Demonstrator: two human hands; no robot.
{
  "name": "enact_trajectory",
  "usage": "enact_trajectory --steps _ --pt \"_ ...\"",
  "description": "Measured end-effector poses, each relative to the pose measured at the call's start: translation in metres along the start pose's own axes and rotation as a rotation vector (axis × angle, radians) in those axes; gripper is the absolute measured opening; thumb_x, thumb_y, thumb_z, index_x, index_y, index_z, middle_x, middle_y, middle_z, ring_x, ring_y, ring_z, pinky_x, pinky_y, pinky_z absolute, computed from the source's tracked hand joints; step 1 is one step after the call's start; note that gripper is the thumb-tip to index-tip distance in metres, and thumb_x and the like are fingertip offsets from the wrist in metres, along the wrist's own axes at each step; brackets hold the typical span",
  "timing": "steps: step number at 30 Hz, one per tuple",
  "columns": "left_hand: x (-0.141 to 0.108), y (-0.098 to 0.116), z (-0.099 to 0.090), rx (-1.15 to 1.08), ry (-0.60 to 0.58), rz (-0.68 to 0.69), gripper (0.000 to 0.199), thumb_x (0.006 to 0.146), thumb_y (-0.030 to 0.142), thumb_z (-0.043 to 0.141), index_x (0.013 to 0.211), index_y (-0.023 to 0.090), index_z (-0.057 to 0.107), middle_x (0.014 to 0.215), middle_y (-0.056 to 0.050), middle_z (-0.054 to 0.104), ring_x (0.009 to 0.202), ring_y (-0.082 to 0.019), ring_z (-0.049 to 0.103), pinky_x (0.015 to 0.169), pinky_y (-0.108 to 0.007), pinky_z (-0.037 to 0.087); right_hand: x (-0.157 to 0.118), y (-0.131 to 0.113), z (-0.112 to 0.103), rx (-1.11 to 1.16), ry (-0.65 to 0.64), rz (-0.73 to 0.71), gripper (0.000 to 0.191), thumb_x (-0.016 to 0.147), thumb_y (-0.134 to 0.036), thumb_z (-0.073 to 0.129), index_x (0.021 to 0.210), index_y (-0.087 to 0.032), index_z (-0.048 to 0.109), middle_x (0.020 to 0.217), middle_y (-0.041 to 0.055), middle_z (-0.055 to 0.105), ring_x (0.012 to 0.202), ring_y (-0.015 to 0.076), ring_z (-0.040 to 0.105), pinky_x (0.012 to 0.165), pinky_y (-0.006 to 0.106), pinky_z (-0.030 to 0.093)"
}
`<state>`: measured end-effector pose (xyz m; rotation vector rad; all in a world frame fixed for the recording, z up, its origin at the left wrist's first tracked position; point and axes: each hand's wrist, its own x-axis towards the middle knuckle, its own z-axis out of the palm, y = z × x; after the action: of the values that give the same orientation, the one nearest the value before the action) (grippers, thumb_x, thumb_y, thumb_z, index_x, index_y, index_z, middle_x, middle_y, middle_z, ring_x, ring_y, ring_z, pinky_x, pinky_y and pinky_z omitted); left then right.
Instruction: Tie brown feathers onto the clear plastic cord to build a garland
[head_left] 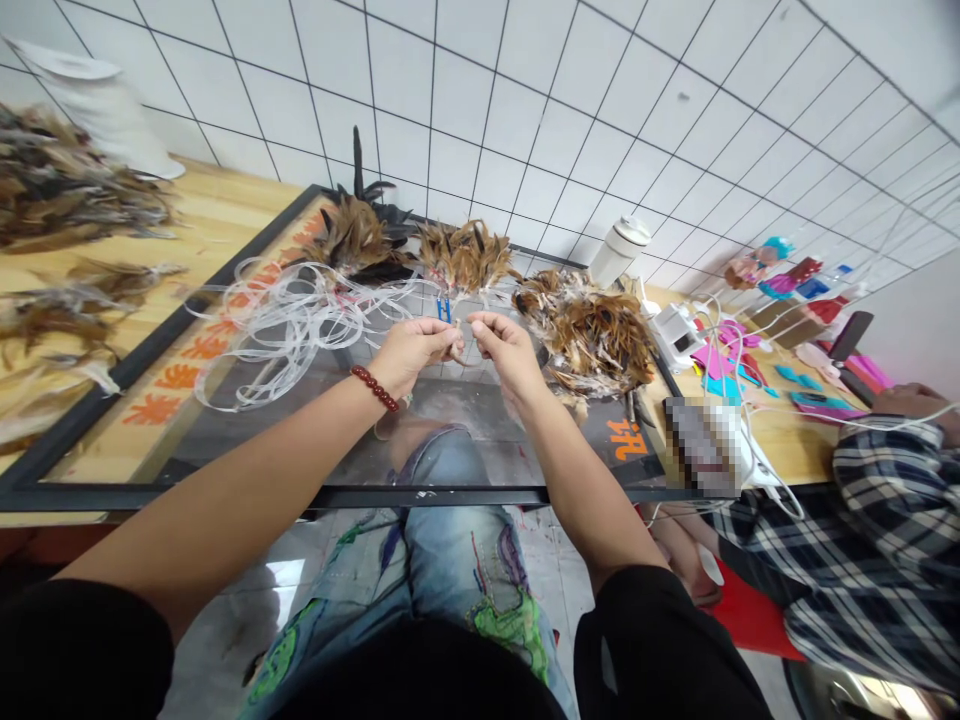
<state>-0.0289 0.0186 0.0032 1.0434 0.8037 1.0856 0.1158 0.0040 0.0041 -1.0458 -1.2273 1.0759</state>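
Note:
Near the middle of the glass panel, my left hand (411, 352) is closed in a pinch on a small feather, and a red bead bracelet (374, 388) circles that wrist. Close beside it, my right hand (506, 350) also has its fingers pressed together; what they hold is too small to make out. Just beyond the hands lies a blue tool (443, 309). Brown feather bunches (466, 255) stand behind it, and a bigger feather pile (596, 330) is to the right. Loops of translucent white strip (281, 325) spread to the left of my hands.
The black-framed glass panel (240, 465) rests on a wooden table (217, 200). More feathers (67, 185) lie at the far left. A white bottle (621, 248), chargers (677, 335) and cables are at the right. A person in a plaid shirt (892, 530) sits at the right.

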Motion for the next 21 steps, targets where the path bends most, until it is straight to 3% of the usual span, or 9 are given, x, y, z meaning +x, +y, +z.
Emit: enact_trajectory --steps 5,10,15,19,21 --pt "-0.004 0.001 0.003 0.085 -0.091 -0.002 0.019 0.061 0.026 0.078 0.06 0.011 0.066 0.057 -0.004 0.063 0.055 -0.011 0.057 0.064 -0.026 0.047 0.0 0.0 0.001 -0.076 -0.034 -0.055 0.03 0.068 -0.045 0.069 0.075 -0.018 0.06 0.062 -0.0039 0.056 0.057 0.0082 0.049 0.059 0.023 0.041" --pt "-0.002 -0.001 0.0 -0.049 -0.235 -0.126 0.027 0.064 0.034 0.078 0.071 0.011 0.067 0.069 -0.007 0.066 0.065 -0.015 0.061 0.065 -0.029 0.048 0.0 0.007 -0.001 -0.061 -0.05 -0.039 0.028 0.074 -0.046 0.063 0.073 -0.02 0.054 0.055 -0.0062 0.05 0.051 0.0085 0.046 0.056 0.023 0.041" --pt "-0.002 0.0 -0.001 -0.068 -0.164 -0.16 0.02 0.065 0.025 0.078 0.065 0.011 0.064 0.06 -0.003 0.059 0.061 -0.013 0.059 0.061 -0.026 0.047 0.003 0.005 -0.004 -0.22 -0.04 -0.115 0.02 0.076 -0.039 0.061 0.075 -0.019 0.059 0.073 -0.0018 0.057 0.071 0.0102 0.051 0.072 0.023 0.043" --pt "-0.002 0.004 0.0 -0.096 -0.084 -0.165 0.013 0.069 0.019 0.073 0.068 0.011 0.063 0.058 -0.002 0.058 0.058 -0.012 0.059 0.059 -0.024 0.046 0.001 -0.025 -0.034 -0.423 0.06 -0.154 0.021 0.074 -0.034 0.063 0.089 -0.019 0.063 0.084 0.0001 0.06 0.073 0.0113 0.049 0.074 0.025 0.042" --pt "-0.002 0.005 0.0 -0.113 -0.059 -0.176 0.011 0.071 0.018 0.071 0.069 0.011 0.063 0.057 -0.002 0.056 0.057 -0.012 0.059 0.052 -0.022 0.042 -0.007 -0.049 -0.061 -0.627 -0.011 -0.128 0.021 0.073 -0.03 0.063 0.09 -0.018 0.065 0.082 0.001 0.062 0.073 0.0128 0.051 0.072 0.026 0.042"
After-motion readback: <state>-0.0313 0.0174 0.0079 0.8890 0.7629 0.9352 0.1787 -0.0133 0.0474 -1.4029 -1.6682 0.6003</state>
